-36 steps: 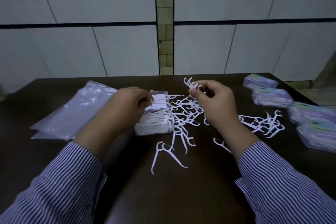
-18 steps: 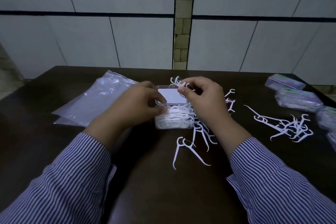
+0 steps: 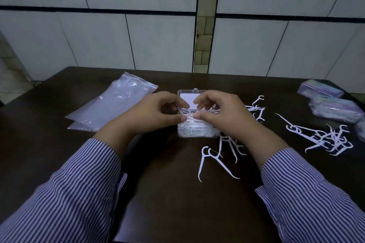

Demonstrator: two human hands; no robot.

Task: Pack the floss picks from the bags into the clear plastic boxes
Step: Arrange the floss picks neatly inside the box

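Both hands, left hand (image 3: pixel 156 113) and right hand (image 3: pixel 221 114), are seemingly pinching floss picks (image 3: pixel 190 119) with curled fingers over the open clear box (image 3: pixel 195 134), counter's (image 3: pixel 177 203) twelve o'clock.

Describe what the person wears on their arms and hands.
Both arms wear long shirt sleeves with fine dark blue and white stripes. The left sleeve and right sleeve each end in a cuff at the wrist, the stripes turning direction there. The left hand and right hand are bare: no gloves, and no rings or watch are visible.
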